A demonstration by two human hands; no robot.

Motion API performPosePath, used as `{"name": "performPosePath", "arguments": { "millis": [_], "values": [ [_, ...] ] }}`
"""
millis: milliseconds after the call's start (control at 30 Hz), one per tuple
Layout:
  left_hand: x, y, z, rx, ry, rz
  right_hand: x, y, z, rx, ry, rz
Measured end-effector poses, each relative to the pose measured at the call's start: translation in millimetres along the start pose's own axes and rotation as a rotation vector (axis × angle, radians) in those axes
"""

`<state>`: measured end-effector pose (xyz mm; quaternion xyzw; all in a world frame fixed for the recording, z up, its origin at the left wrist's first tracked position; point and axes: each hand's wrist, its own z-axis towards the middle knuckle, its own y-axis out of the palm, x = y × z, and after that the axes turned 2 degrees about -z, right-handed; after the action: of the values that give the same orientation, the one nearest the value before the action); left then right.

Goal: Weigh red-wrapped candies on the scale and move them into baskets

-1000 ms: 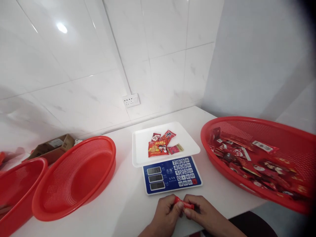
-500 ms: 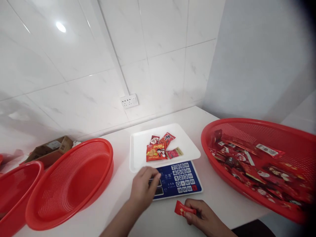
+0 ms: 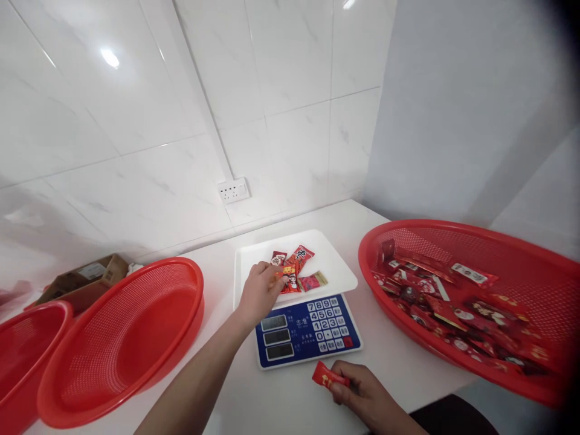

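Left hand (image 3: 259,289) extended over the white tray (image 3: 338,272) of the scale (image 3: 307,329), fingers curled onto the orange snack packet (image 3: 285,279) lying there — touching it; full grip cannot be confirmed. Three more packets on the same tray: a dark red one (image 3: 278,258) at the back, a bright red one (image 3: 299,255) beside it, a red-and-gold one (image 3: 312,281) to the right. All four close together near the tray's middle.

Right hand (image 3: 362,396) low on the bench (image 3: 399,356), in front of the scale, closed on a small red packet (image 3: 327,376). Packet pinched between thumb and fingers, its free end pointing left, just clear of the scale's blue keypad panel.

Large red basket (image 3: 521,241) on the right, holding a heap of red packets (image 3: 453,302). Second red basket (image 3: 136,338) left of the scale, a third red basket (image 3: 22,344) partly out of view at the far left edge. Cardboard box (image 3: 86,279) behind these two, against the wall. White socket (image 3: 233,190) on the tiled wall above the scale — a white conduit running up from it.
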<state>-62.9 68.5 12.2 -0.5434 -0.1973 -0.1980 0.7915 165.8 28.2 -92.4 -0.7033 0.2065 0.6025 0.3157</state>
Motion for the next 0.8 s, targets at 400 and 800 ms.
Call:
{"name": "performPosePath", "arguments": {
  "millis": [400,800],
  "values": [
    [28.7,13.0,-102.5,-0.039,-0.130,-0.366,-70.0,-39.5,37.3,0.489,-0.163,-0.327],
    [12.8,0.3,-124.0,-0.002,-0.358,-0.429,-32.4,-12.8,22.9,0.383,-0.258,-0.365]
  ]
}}
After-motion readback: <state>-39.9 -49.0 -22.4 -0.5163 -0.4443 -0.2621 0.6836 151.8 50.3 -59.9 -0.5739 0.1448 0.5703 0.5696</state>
